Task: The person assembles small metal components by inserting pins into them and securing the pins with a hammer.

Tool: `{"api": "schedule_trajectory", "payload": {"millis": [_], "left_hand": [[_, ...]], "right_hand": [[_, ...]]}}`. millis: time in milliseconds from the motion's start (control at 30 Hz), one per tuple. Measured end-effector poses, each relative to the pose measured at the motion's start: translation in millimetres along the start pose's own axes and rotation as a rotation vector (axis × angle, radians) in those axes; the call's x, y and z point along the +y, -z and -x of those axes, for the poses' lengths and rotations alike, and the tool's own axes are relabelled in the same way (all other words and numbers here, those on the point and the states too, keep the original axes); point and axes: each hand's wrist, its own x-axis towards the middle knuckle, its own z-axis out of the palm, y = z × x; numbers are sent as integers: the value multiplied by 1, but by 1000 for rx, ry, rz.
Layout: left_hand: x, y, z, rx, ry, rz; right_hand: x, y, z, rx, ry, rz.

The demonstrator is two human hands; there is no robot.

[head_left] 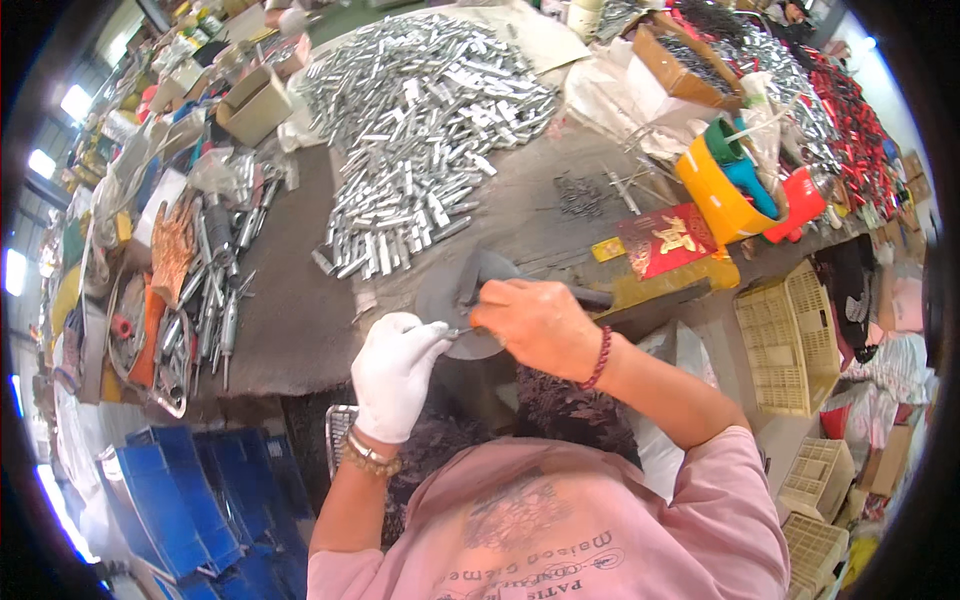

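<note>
My left hand (390,378), in a white glove, pinches a short, thin, dark metal part (459,332) between thumb and fingers. From the other side my bare right hand (545,325) closes its fingertips on the far end of that part, hiding the tip. Both hands are held over the front edge of the worktable, close to my lap. Just beyond them is a dark grey fixture (440,290) with a rounded base, partly covered by my right hand. A large heap of silvery metal pieces (420,120) spreads over the table ahead.
Used tools and orange gloves (172,250) crowd the left side. To the right are small dark pins (580,196), a red packet (668,241) and a cut yellow container (725,190). Blue bins (175,490) and yellow crates (790,340) stand below table level.
</note>
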Motion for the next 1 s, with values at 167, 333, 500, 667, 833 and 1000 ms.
{"api": "schedule_trajectory", "payload": {"millis": [167, 333, 500, 667, 833, 1000], "left_hand": [[-2, 1, 3, -5, 54, -4], [0, 1, 3, 0, 49, 30], [1, 3, 2, -4, 19, 7], [3, 3, 3, 1, 39, 50], [1, 1, 1, 24, 31, 42], [-2, 1, 3, 27, 20, 32]], "right_hand": [[2, 9, 5, 55, -40, -3], [67, 59, 31, 303, -519, 321], [100, 72, 46, 234, -656, 294], [109, 66, 35, 165, -532, 321], [116, 63, 27, 123, -461, 463], [59, 54, 1, 200, -355, 84]]}}
